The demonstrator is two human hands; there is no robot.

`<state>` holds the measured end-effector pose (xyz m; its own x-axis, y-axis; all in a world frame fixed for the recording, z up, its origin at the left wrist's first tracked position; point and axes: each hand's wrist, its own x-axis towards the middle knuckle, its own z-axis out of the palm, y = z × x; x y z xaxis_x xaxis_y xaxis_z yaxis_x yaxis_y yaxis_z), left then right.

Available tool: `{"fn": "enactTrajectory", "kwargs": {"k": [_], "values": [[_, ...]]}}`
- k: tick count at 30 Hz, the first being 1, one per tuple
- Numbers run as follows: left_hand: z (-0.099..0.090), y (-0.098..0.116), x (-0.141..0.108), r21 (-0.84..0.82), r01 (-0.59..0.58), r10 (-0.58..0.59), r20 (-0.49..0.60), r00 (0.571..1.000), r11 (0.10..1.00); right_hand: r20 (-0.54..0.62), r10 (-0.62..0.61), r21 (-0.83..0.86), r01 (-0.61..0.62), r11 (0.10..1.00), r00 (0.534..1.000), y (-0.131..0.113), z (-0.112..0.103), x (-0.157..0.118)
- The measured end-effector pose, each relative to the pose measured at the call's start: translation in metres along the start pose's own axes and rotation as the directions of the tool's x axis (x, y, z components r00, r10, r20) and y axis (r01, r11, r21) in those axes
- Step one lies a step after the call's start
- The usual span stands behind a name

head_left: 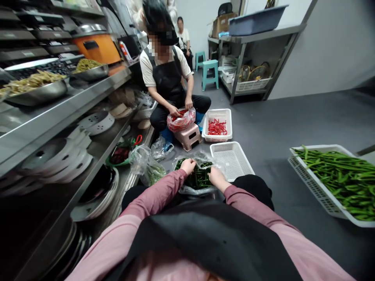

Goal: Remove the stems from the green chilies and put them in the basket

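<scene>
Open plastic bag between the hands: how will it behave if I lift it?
The bag looks thin and crinkled, so it would probably sag. Its mouth gapes, so the loose green vegetables could spill if it tips.

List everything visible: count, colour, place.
bags: at least three, clear, ahead
baskets: at least three, white, ahead and right
green chillies: many, green, near bag, right basket
red chillies: many, red, far basket, far bag
stools: three, pink, teal, ahead
tub: one, blue, right table
container: one, orange, left shelf
bowls: at least two, silver, left shelf
dishes: several, white, lower left
people: at least two, white tops, ahead
left hand and right hand: two, pink sleeves, at near bag
</scene>
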<state>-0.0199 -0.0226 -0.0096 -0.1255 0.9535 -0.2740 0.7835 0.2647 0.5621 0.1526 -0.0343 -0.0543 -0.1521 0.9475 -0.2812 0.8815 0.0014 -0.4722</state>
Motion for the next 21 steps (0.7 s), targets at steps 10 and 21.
{"fn": "enactTrajectory", "kwargs": {"k": [10,21], "values": [[-0.017,-0.001,-0.004,-0.233,0.137,-0.109,0.129,0.986,0.963,-0.090,-0.195,-0.028,0.193,0.981,0.977,-0.008,-0.009,-0.005],[-0.014,0.004,-0.052,-0.588,0.157,0.092,0.371,0.924,0.793,-0.073,-0.355,0.582,0.329,0.744,0.932,-0.013,-0.015,-0.019]]}}
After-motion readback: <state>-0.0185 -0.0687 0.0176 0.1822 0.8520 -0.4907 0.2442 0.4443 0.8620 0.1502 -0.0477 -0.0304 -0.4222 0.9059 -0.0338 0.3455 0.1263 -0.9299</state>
